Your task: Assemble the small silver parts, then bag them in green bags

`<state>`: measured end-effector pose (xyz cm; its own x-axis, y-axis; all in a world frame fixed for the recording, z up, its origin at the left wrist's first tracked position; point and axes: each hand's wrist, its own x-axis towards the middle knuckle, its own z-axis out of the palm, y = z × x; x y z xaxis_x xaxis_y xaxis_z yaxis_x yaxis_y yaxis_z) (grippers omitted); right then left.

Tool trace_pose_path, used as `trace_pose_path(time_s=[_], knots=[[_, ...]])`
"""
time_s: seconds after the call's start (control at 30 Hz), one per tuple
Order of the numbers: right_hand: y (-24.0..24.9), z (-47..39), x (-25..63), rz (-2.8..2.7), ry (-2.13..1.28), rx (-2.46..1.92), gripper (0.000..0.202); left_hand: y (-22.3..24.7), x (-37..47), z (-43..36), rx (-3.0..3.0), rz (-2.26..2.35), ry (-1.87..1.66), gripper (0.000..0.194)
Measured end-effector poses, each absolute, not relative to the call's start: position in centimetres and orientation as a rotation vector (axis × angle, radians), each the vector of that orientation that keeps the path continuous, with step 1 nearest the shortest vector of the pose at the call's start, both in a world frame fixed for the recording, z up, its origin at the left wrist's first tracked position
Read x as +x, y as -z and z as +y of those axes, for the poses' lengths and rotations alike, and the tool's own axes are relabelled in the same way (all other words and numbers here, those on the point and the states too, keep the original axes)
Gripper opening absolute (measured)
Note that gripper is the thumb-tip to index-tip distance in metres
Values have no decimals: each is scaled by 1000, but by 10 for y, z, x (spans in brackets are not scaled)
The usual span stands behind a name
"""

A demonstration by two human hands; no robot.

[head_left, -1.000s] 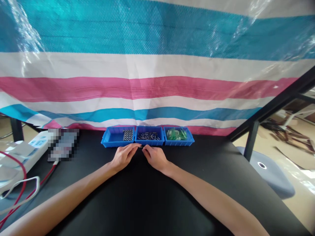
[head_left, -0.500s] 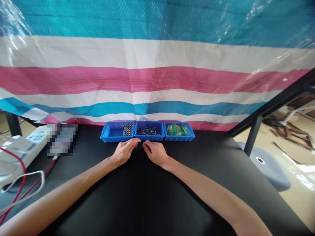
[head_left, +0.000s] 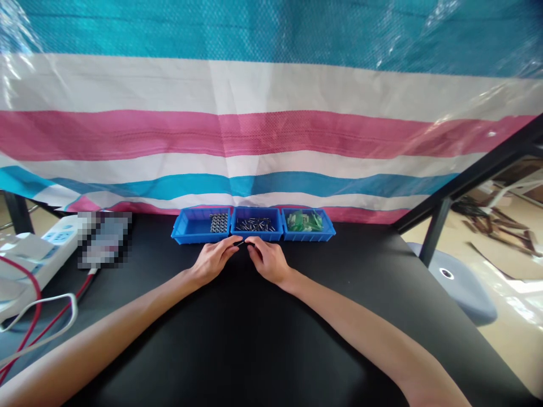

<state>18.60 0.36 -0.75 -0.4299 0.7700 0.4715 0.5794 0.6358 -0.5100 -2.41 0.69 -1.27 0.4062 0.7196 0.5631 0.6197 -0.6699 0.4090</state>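
My left hand (head_left: 212, 261) and my right hand (head_left: 270, 261) meet fingertip to fingertip just in front of the middle blue bin (head_left: 257, 238). A thin, light-coloured metal piece (head_left: 241, 243) shows between them, pinched by my left thumb and forefinger. My right thumb and fingers are also closed in a pinch at its other end; what they hold is too small to tell. Loose, slim metal pieces like screws or pins (head_left: 256, 225) fill the middle bin. The left bin (head_left: 190, 229) has rows of short metal cylinders (head_left: 219, 223) in its right part.
A right-hand bin (head_left: 311, 237) holds small green packets or parts (head_left: 304, 221). On the left lie a white power strip (head_left: 46, 254), a blurred-out device (head_left: 104, 240) and red and white cables. A striped sheet (head_left: 271, 133) hangs behind the black table (head_left: 237, 339); a grey stool (head_left: 462, 291) stands right.
My fingers have straightened slightly, and the thin metal piece now shows between the fingertips. Both hands stay in front of the middle bin; the view has shifted slightly.
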Motion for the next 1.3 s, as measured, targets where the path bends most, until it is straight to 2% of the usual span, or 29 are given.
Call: trace_pose_path(time_s=[0.2, 0.43, 0.8, 1.3], knots=[[9, 4, 187, -2226, -337, -964, 21, 9, -22, 5, 2529, 1169, -1076, 35], [8, 3, 186, -2332, -332, -904, 23, 9, -23, 4, 2560, 1138, -1086, 27], [7, 2, 186, -2224, -341, -962, 23, 0, -18, 1, 2240, 1298, -1388, 18], [8, 3, 186, -2156, -311, -872, 20, -4, -19, 5, 2350, 1035, -1285, 11]])
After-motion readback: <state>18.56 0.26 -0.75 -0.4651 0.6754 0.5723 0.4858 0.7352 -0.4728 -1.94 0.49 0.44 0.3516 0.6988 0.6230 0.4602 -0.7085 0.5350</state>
